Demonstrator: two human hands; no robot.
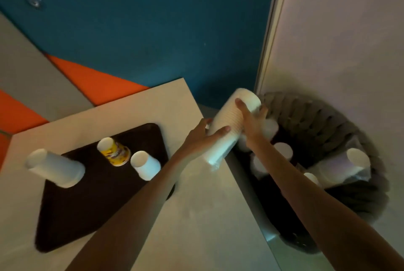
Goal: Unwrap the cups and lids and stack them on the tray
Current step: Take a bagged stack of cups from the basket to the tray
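Both hands on one sleeve of white cups (231, 126), held tilted in mid-air at centre frame, over the gap between the bench (196, 216) edge and the grey woven basket (328, 122) at right. My left hand (203, 137) wraps the lower half, thumb on the near side and fingers curled round the far side. My right hand (251, 122) clasps the upper half, fingers spread over the sleeve. I judge the two-hand grip is needed because the stack is long and nested loosely; one hand alone would let it bend or slide apart. A clear film (215, 161) bunches at the lower end, so the sleeve looks wrapped and not yet opened. That end points toward me, which should give the left hand a place to start peeling. The dark tray (87, 205) lies on the bench at lower left. It carries a tall white stack (54, 168), a yellow printed cup (114, 152) and a short white stack (145, 164), all mouth-down, probably so they stand steady. The basket holds more white cup stacks, one in film (349, 166) at far right. I cannot pick out any lids.
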